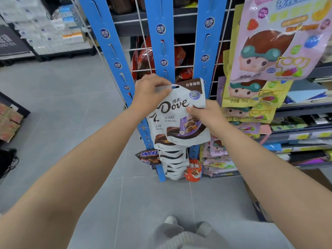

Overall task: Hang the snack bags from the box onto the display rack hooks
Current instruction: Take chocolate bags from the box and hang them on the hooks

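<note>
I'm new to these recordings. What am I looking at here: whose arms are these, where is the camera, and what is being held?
There is no machine: a person wears one camera on the head, looking forward and down, so both bare arms reach in from the bottom. The left hand pinches the top of a white Dove bag near its hang hole; the right hand grips its right edge. They hold it up against the blue hanging strips of a wire display rack. More matching bags already hang below, beside a Snickers bag. Pastel pouches hang to the right. The floor is grey tile.
</note>
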Tool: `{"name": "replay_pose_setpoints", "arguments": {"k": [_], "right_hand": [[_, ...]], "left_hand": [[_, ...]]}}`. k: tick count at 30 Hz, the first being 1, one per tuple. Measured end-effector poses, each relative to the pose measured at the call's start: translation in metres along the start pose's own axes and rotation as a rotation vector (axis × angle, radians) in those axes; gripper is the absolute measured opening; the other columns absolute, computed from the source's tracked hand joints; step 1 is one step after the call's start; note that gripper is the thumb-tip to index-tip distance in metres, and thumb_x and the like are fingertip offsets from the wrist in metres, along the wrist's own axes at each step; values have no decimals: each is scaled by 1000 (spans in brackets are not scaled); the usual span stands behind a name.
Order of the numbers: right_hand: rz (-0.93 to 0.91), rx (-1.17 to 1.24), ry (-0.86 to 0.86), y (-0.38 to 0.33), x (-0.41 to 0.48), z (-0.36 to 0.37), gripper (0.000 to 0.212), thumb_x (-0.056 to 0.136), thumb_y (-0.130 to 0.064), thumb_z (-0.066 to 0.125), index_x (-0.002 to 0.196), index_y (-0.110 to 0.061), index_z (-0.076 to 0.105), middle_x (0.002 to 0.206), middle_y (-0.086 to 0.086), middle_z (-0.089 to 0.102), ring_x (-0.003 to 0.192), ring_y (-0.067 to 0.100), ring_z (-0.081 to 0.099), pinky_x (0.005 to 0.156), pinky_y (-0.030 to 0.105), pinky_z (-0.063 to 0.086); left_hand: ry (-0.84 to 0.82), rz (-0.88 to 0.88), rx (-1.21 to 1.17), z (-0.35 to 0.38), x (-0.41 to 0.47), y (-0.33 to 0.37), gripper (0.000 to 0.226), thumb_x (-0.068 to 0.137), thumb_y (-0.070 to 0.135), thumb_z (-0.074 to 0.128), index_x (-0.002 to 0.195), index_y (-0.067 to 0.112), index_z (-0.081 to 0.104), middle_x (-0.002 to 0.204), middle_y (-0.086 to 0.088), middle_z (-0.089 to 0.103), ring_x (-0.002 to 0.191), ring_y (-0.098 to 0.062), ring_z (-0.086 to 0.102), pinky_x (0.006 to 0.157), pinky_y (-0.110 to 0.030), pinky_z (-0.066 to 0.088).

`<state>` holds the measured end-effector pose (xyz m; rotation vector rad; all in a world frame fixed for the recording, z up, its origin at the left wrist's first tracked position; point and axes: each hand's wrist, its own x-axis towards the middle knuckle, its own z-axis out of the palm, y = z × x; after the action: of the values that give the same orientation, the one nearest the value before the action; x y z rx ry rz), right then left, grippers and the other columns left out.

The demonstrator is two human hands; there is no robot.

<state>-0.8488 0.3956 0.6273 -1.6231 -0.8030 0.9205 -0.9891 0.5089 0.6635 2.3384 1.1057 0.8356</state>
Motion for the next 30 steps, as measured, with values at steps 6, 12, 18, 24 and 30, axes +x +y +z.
{"name": "replay_pose_setpoints", "arguments": {"k": [6,12,18,24,30], "right_hand": [[-70,-6,67,-9,7,10,7,85,-16,67,79,-11,68,83,6,69,78,18,62,77,34,51],[-10,-68,134,1,13,5,18,87,-23,65,68,-24,64,83,0,67,84,17,63,89,44,54],[-1,-89,191,2,11,1,19,87,-21,64,69,-20,64,78,-4,65,84,18,63,87,46,54],[-9,-110,220,0,11,0,28,88,-23,62,61,-31,59,71,-10,63,84,19,63,86,47,54],[80,-96,172,0,8,-1,26,89,-20,62,63,-23,59,80,5,64,74,19,58,63,31,53]], "left_hand": [[267,-158,-111,-4,7,6,13,83,27,64,89,25,75,92,13,68,94,-8,61,98,-37,42],[311,-248,-12,-6,13,10,17,89,32,59,95,29,74,107,11,69,99,-8,58,88,-26,22],[203,-213,8,-5,20,15,19,91,32,55,97,29,72,109,12,67,107,-9,55,95,-31,22],[101,-285,-15,-4,22,23,17,93,30,51,80,30,62,87,15,59,90,-5,47,89,-30,19],[26,-453,-147,-3,26,18,32,90,25,56,58,25,59,82,16,64,104,-16,59,104,-46,35]]}}
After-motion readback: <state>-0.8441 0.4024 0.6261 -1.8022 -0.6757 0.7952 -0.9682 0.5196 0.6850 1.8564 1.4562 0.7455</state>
